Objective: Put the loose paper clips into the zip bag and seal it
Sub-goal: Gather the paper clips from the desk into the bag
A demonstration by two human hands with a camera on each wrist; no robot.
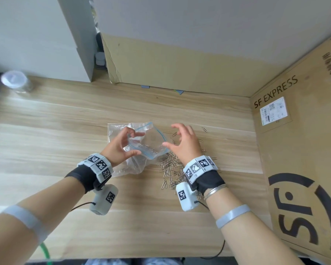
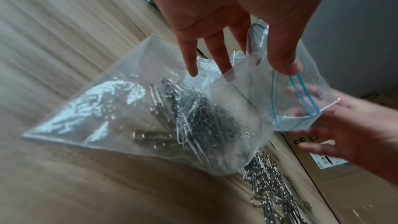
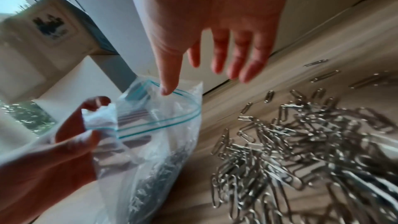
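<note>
My left hand (image 1: 120, 148) pinches the rim of the clear, crinkly plastic zip bag with its blue seal lines (image 1: 141, 144), holding the mouth agape above the pale wooden table (image 1: 55, 134). I should keep that rim lifted and taut, so clips drop in cleanly. My right hand (image 1: 183, 144) hovers empty, fingers spread and loosely curved, beside the mouth. Thin, shiny steel paper clips (image 1: 170, 169) lie heaped just right of the bag; some are already inside.

left hand (image 1: 122, 145) pinches bag (image 1: 141, 148) rim, mouth held open | right hand (image 1: 183, 144) fingers spread, just beside bag mouth, holds nothing | clips (image 1: 170, 169) heaped on worktop (image 1: 65, 131) under right wrist | box (image 1: 304, 150) right
</note>
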